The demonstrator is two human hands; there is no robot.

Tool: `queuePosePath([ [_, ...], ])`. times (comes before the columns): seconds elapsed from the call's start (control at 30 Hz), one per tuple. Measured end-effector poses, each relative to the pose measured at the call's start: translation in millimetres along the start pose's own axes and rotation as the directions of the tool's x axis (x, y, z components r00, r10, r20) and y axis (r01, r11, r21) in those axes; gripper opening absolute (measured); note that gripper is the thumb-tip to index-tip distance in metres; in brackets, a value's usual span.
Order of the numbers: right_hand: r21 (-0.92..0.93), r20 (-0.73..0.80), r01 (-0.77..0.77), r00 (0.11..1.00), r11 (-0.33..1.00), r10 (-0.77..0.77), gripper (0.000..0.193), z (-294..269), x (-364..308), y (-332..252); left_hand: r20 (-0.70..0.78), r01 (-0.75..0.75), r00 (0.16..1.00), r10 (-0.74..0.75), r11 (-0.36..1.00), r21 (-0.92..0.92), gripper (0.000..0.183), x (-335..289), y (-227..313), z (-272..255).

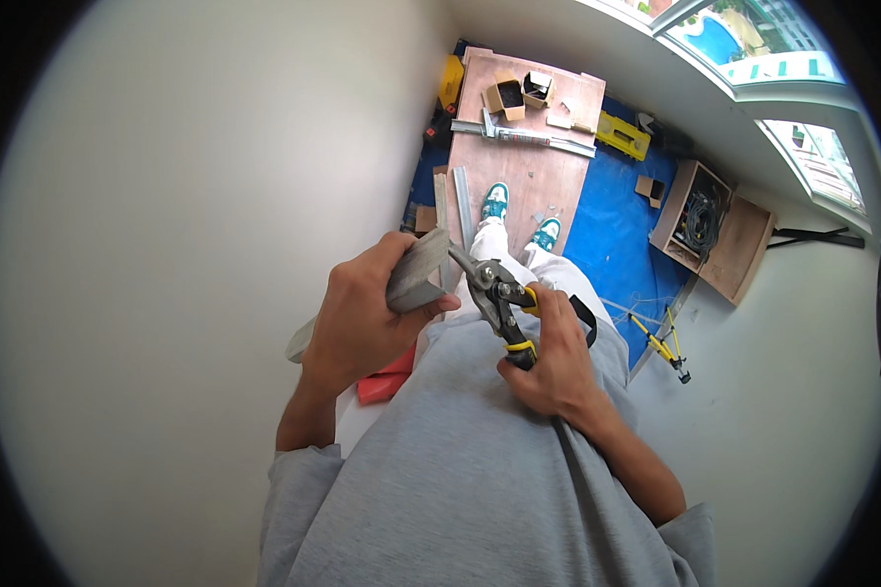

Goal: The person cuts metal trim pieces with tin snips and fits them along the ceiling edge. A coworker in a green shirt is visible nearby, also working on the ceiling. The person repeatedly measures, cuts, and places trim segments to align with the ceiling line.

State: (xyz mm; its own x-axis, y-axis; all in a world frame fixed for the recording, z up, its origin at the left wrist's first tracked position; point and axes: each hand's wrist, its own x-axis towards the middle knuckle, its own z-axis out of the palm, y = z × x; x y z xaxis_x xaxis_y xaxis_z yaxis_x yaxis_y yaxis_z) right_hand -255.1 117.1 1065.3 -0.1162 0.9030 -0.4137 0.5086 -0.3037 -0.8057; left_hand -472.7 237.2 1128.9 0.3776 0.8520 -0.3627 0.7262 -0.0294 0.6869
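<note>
My left hand (354,311) is closed round a grey metal channel (419,266), raised in front of my chest. The channel's other end (301,339) shows behind my wrist. In my right hand (560,364) is a pair of tin snips (486,279) with black and yellow handles, the fingers wrapped round the grips. The jaws of the snips point up and left and meet the right-hand edge of the channel. I cannot tell how far the blades are over the metal.
Below, my shoes (496,202) stand on a wooden board (548,181) with metal profiles (524,138) and small cardboard boxes (506,100). Blue sheeting (607,225) covers the floor. Rightward are a yellow case (624,135), a wooden box with cables (677,201) and a yellow-legged stand (664,347). A wall rises left.
</note>
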Motion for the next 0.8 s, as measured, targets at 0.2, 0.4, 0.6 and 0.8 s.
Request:
queuePosePath([
  [0.2,0.17,0.115,-0.074,0.992,0.983,0.055,0.065,3.7,9.8,11.7,-0.005,0.024,1.0,-0.024,1.0,-0.016,0.047,8.1,-7.3,8.4],
  [0.4,0.235,0.233,-0.146,0.968,0.961,0.09,0.047,9.4,34.6,20.9,0.104,0.054,0.993,-0.062,0.996,0.075,0.039,41.3,-34.9,9.4],
  [0.6,0.244,0.264,-0.225,0.951,0.943,0.159,0.046,20.0,39.9,26.0,0.163,0.053,0.985,-0.055,0.998,0.014,0.015,56.3,-56.1,16.6],
  [0.8,0.193,0.301,-0.292,0.926,0.937,0.227,0.047,21.3,39.4,32.2,0.218,0.06,0.974,-0.063,0.998,0.019,0.014,69.0,-64.5,23.9],
])
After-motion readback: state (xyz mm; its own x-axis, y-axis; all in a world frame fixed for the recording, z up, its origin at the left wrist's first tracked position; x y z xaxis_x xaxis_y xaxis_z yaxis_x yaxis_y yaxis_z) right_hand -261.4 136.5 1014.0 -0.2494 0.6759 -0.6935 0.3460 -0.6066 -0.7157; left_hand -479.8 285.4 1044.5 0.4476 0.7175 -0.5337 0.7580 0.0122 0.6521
